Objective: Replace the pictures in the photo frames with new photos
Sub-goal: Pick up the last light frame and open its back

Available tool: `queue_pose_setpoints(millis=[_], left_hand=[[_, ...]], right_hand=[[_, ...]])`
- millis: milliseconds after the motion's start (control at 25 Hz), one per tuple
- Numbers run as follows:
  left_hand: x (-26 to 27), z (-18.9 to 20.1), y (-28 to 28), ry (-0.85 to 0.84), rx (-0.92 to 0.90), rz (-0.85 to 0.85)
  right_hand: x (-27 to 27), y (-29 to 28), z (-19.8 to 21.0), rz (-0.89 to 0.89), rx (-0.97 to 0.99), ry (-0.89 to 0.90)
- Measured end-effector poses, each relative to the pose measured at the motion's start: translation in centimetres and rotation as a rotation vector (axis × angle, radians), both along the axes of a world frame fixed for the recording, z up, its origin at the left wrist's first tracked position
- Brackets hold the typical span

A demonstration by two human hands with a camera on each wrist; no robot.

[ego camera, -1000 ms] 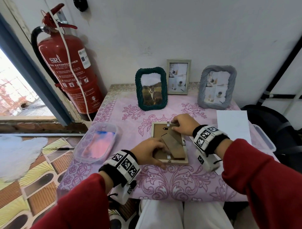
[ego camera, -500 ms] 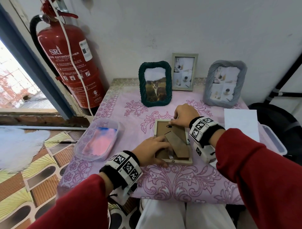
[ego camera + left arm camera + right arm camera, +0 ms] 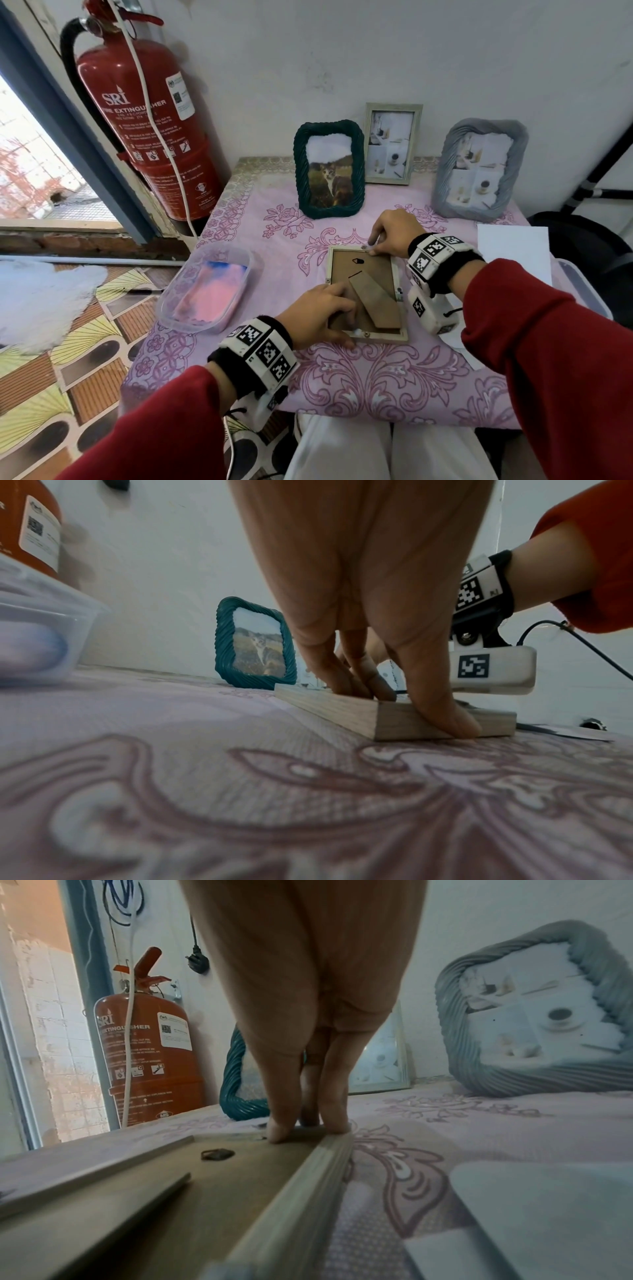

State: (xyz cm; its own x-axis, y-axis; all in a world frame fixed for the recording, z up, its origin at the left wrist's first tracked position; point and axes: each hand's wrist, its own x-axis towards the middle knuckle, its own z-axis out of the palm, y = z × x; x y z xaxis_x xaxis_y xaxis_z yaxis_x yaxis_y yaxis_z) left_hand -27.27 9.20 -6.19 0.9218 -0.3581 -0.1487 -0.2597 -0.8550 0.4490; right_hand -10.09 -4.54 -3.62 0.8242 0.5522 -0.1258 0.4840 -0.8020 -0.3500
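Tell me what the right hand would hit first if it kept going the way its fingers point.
The right hand points toward the back left, so probably the green rope frame holding the cat photo. Only bare tablecloth lies between, though depth is unclear.

Pale matt wood is seen in the frame (image 3: 400,337), with a brown fibreboard backing (image 3: 346,267); the counter (image 3: 376,380) is covered by printed cloth; the tub (image 3: 178,301) is clear plastic.

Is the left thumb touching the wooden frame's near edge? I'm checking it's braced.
Touching. The left wrist view shows the left hand's thumb pressed flat against the wooden frame's near edge, no gap.
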Motion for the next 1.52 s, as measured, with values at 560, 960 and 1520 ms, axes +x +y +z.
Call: queue_pose_setpoints(millis=[560,960,1520], left_hand=[[0.0,-0.3,-0.1,0.003,-0.054,-0.031],[-0.4,-0.2,-0.2,0.009,-0.096,0.009],[0.2,-0.6,-0.2,-0.112,-0.343,0.538]], right_hand=[[0.5,0.0,-0.3,-0.04,0.028,0.015],[-0.6,-0.8,-0.5,-0.007,0.023,-0.06],[-8.5,-4.0,-2.5,-0.043,0.146,0.138]])
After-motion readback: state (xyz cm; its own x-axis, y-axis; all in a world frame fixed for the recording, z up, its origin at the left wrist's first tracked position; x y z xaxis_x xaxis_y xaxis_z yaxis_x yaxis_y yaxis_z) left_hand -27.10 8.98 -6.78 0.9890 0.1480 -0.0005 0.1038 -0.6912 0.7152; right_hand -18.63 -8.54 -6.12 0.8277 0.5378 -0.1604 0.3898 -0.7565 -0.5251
